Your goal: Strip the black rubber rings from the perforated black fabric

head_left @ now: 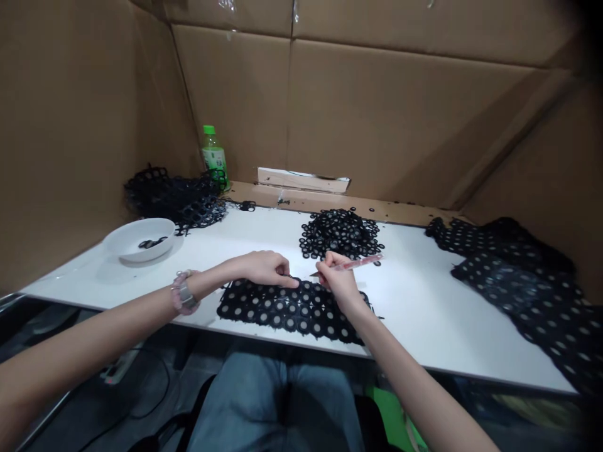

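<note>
A black sheet of joined rings (277, 319), with pale discs showing in rows, lies flat near the front edge of the white table. My left hand (264, 269) is at its far edge, fingers curled and thumb pressed on it; the exact hold underneath is hidden. Pinched like a pen in my right hand (340, 284) is a craft knife (358, 262) with a clear reddish handle. Its pointed blade is just beyond the sheet's far edge, right of my left thumb. Behind my right hand lies a heap of loose black rings (340, 232).
A white bowl (123, 243) with a few black pieces stands left. Behind it lie tangled black offcuts (172, 194) and a green-capped bottle (214, 157). More black sheets (518, 276) overhang the table's right side. Cardboard walls (377, 113) surround the table (414, 314).
</note>
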Action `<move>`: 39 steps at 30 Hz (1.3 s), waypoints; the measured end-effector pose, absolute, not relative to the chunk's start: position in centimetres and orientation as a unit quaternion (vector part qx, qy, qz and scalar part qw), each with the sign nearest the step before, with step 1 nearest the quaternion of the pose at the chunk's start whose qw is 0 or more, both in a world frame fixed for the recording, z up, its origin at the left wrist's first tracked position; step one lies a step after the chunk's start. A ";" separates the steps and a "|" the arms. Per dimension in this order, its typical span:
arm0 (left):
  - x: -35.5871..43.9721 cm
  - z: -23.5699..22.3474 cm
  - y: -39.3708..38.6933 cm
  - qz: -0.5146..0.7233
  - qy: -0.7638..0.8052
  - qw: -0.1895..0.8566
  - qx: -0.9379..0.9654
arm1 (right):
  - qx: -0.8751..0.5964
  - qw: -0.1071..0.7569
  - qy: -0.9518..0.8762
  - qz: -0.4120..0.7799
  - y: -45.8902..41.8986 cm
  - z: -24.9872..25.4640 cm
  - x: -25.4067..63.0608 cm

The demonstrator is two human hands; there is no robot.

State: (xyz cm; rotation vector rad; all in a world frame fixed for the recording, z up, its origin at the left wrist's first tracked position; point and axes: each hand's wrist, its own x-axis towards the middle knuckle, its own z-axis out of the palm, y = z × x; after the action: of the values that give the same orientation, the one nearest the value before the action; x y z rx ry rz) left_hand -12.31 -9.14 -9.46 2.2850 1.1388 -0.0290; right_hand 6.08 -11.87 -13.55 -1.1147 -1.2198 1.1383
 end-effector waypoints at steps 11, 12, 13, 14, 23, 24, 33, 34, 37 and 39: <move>-11.8 -13.0 -7.5 0.081 0.325 0.402 0.852 | -0.513 0.473 -0.622 0.354 -11.2 -15.6 5.2; -11.9 -13.0 -7.6 0.087 0.326 0.401 0.852 | -0.515 0.471 -0.622 0.355 -11.2 -15.6 5.2; -12.0 -13.1 -7.7 0.092 0.328 0.399 0.851 | -0.518 0.469 -0.620 0.357 -11.2 -15.6 5.2; -12.0 -13.2 -7.7 0.096 0.330 0.397 0.851 | -0.521 0.469 -0.617 0.358 -11.1 -15.5 5.2; -12.0 -13.6 -8.0 0.133 0.328 0.431 0.830 | -0.526 0.441 -0.662 0.301 -11.4 -15.4 5.0; -12.0 -13.6 -8.0 0.139 0.320 0.446 0.824 | -0.521 0.435 -0.673 0.293 -11.4 -15.4 4.9; -11.8 -13.4 -8.2 0.140 0.309 0.481 0.808 | -0.529 0.459 -0.610 0.371 -11.2 -15.2 5.2; -11.8 -13.4 -8.3 0.136 0.309 0.485 0.807 | -0.523 0.469 -0.593 0.393 -11.2 -15.2 5.4; -11.6 -13.3 -8.5 0.130 0.298 0.507 0.798 | -0.503 0.498 -0.577 0.407 -11.5 -15.0 5.6; -11.6 -13.4 -8.5 0.136 0.294 0.522 0.789 | -0.500 0.494 -0.582 0.408 -11.9 -14.8 5.6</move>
State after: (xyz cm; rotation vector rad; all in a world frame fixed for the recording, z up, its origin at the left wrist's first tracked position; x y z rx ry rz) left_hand -11.57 -8.50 -13.43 1.8899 0.7033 0.3251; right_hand 5.65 -11.88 -14.76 -1.2136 -1.4125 0.9903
